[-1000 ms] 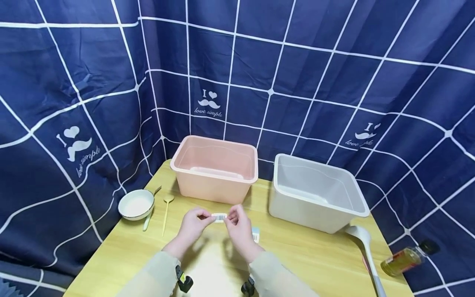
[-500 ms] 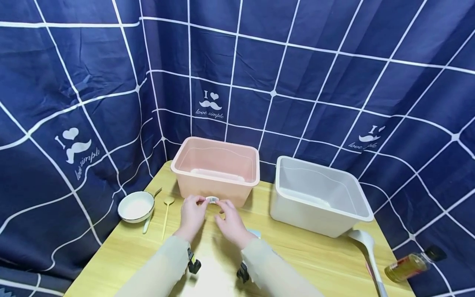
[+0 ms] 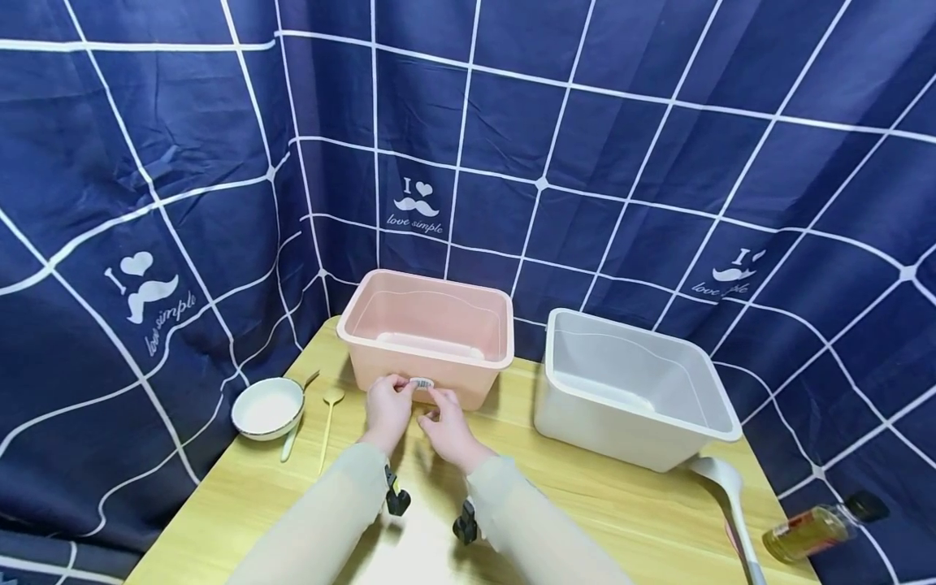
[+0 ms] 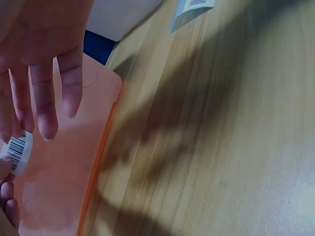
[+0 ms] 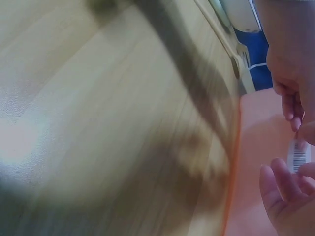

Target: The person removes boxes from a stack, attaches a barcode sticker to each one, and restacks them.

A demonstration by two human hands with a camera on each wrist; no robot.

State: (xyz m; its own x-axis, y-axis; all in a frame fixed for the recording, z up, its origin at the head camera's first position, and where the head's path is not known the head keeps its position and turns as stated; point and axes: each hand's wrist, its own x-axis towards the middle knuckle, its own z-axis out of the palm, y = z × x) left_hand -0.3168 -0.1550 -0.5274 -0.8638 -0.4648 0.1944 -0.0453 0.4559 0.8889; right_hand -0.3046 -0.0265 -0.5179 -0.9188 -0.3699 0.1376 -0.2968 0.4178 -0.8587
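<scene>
Both hands meet at the front wall of the pink bin [image 3: 427,375], which stands at the back of the wooden table [image 3: 585,504]. Between them is a small white barcode sticker [image 3: 422,382], held against or just off the wall; I cannot tell which. My left hand [image 3: 400,385] pinches its left end. My right hand [image 3: 433,398] holds the right end with its fingertips. The left wrist view has the sticker [image 4: 17,152] curved between fingers in front of the pink wall [image 4: 64,187]. In the right wrist view the sticker [image 5: 298,155] stands upright between both hands' fingers.
A grey bin [image 3: 636,431] stands right of the pink one. A white bowl [image 3: 267,405] and a yellow spoon [image 3: 328,410] lie at the left. A white ladle [image 3: 727,487] and an oil bottle [image 3: 822,524] lie at the right edge. A label backing sheet [image 4: 194,7] lies on the table.
Both hands moved forward with the sticker, from above the middle of the table to the pink bin's front wall. The head view shifted slightly.
</scene>
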